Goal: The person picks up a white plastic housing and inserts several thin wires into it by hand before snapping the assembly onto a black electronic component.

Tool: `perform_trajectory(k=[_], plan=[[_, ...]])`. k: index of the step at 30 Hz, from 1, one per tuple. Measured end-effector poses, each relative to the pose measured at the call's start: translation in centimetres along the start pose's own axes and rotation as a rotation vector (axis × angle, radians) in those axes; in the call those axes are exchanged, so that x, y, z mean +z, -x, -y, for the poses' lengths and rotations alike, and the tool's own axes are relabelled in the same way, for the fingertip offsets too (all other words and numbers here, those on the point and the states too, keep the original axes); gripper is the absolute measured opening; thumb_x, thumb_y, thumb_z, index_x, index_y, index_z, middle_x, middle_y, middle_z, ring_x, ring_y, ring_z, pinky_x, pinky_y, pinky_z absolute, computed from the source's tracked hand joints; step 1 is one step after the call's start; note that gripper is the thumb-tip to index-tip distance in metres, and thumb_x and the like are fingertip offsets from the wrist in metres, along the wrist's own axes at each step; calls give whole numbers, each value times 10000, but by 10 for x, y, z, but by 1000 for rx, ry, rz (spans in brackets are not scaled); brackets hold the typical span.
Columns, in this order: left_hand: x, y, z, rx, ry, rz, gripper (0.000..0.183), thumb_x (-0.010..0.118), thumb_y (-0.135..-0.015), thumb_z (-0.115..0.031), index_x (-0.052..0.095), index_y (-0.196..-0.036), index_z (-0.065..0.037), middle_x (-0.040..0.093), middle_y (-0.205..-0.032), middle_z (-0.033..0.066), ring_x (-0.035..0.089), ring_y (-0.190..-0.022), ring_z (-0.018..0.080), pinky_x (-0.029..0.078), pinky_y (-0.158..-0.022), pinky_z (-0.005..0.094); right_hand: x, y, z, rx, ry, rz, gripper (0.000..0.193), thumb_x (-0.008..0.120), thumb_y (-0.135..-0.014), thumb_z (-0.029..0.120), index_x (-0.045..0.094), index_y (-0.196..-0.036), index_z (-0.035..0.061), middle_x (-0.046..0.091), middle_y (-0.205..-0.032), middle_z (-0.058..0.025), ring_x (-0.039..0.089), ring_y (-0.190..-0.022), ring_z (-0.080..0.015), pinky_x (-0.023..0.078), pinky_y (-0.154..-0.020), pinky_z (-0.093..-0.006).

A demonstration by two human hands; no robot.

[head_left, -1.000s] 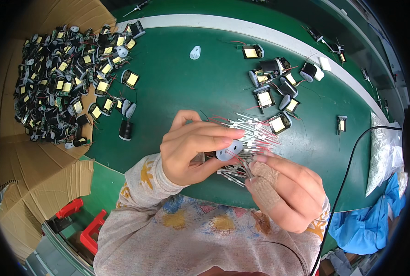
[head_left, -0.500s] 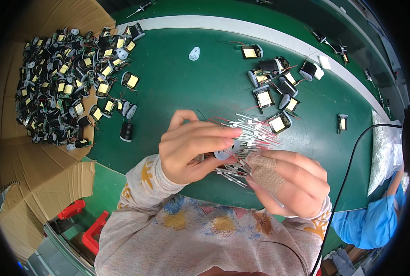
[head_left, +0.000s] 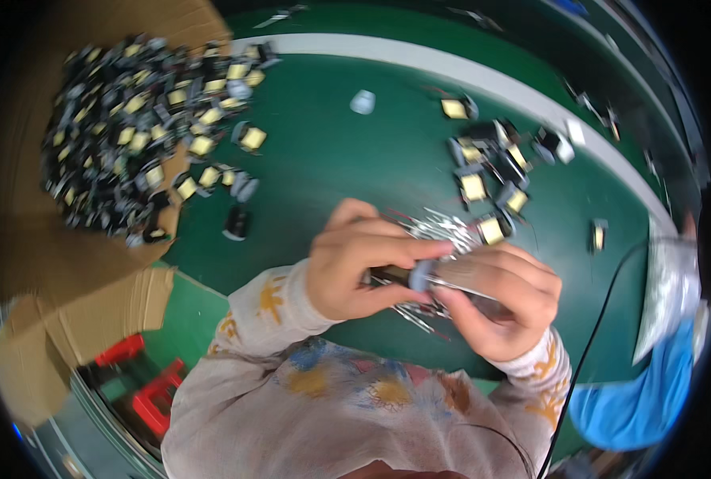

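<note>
My left hand (head_left: pixel 354 259) is closed around a small black device with a grey end cap (head_left: pixel 422 276), its cap turned to the right. My right hand (head_left: pixel 505 297) is close against the cap, thumb and fingers pinched on a thin pale wire lead (head_left: pixel 469 290) that runs from the cap. Motion blurs the fingertips, so the exact contact is hard to make out. Beneath and behind both hands lies a bundle of red and white wire leads (head_left: pixel 443 227) with pale tips.
A cardboard box (head_left: pixel 196 24) at the left holds a heap of black devices (head_left: pixel 124 136) with yellow pads. More such devices (head_left: pixel 473 188) lie at the back right. A loose grey cap (head_left: pixel 363 101), a black cable (head_left: pixel 592 327) and a clear bag (head_left: pixel 665 291) are around.
The view has shifted, so the scene sits further right. My left hand has turned the device, showing its black body, and my right hand has come closer to the cap.
</note>
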State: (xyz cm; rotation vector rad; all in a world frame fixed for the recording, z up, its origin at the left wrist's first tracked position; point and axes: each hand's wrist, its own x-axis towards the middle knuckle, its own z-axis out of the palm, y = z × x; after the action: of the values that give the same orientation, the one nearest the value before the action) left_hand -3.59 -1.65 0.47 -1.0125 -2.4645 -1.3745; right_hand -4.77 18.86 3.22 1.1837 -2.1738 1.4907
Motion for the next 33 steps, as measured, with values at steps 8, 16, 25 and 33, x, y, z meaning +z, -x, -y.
perform_trajectory(k=[8, 16, 25, 33], plan=[[40, -6, 8, 94, 265, -309, 352, 723, -749, -354, 526, -852, -81, 686, -966, 31, 613, -815, 229, 442, -687, 347, -3, 21, -4, 89, 187, -99, 38, 628, -763, 2, 617, -774, -32, 616, -696, -108, 560, -583, -149, 428, -532, -244], [40, 14, -43, 63, 328, -516, 211, 676, -768, -106, 519, -867, -6, 666, -960, 136, 644, -912, 277, 504, -768, 343, -12, 29, 23, 150, 263, 7, 189, 691, -797, 85, 663, -967, 7, 662, -800, -161, 645, -665, -262, 524, -624, -318], [43, 20, -84, 121, 56, -642, 265, 721, -680, -83, 562, -875, -2, 673, -865, 136, 664, -785, 276, 514, -655, 336, -27, 37, 24, -87, 247, -4, 226, 705, -791, 127, 637, -967, 2, 653, -821, -185, 646, -709, -291, 524, -660, -339], [39, 25, -91, 115, 19, -566, 214, 699, -657, -47, 564, -818, -9, 661, -795, 129, 629, -690, 305, 481, -592, 380, -11, 40, 86, 334, 90, -48, 217, 626, -865, 69, 595, -1063, -13, 609, -973, -148, 573, -935, -225, 462, -842, -332]])
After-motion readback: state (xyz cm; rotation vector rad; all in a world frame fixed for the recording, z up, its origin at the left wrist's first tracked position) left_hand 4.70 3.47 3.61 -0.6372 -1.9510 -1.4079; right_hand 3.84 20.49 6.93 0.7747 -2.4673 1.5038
